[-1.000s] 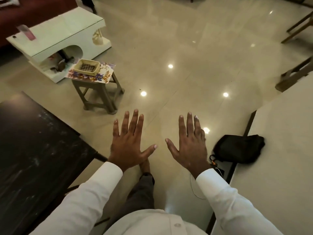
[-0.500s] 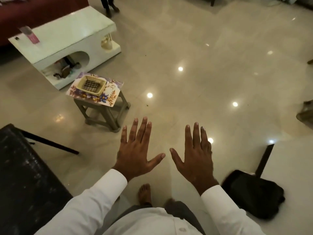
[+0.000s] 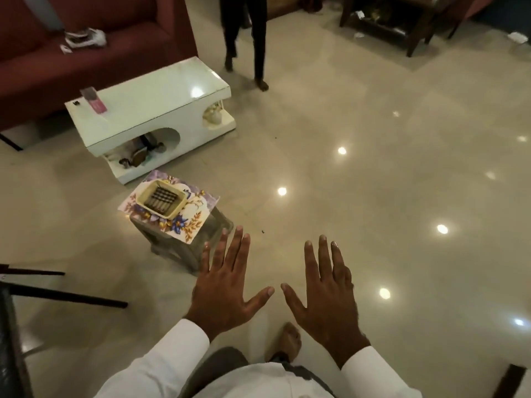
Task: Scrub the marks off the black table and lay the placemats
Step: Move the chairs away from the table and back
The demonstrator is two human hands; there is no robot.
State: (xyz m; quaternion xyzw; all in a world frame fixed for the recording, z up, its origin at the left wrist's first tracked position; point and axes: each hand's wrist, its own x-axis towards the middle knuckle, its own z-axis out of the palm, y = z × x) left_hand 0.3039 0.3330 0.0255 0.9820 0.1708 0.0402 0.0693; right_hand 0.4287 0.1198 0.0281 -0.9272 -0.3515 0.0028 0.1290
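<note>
Head view, left hand [image 3: 222, 294]: flat and spread wide, back up, fingers straight, thumb out to the side; it holds nothing and hangs in the air above the floor.
Head view, right hand [image 3: 324, 297]: the same pose, fingers straight and a little apart, thumb stretched toward the left thumb; it holds nothing. The two thumb tips are close but apart.
Sleeves: a white cuff [image 3: 186, 340] ends at each wrist.
Black table [image 3: 8, 340]: only a dark sliver shows, well to the left of the left hand at the edge of the frame, with thin black legs reaching out over the floor.
Placemat [image 3: 186, 222]: a floral mat lies on a small stool [image 3: 201, 248] just beyond the left hand's fingertips and a little to the left; one corner overhangs the stool.
Dish [image 3: 176, 211]: a cream dish stands on the mat, with something dark and ribbed inside; what it is cannot be told.
White low table [image 3: 152, 101]: farther out beyond the stool, in front of a red sofa [image 3: 86, 56].
Another person's legs [image 3: 247, 38]: far ahead of both hands, near the white table's far end.
Bare foot [image 3: 290, 340]: on the glossy floor [image 3: 373, 182], below and between the two hands.
</note>
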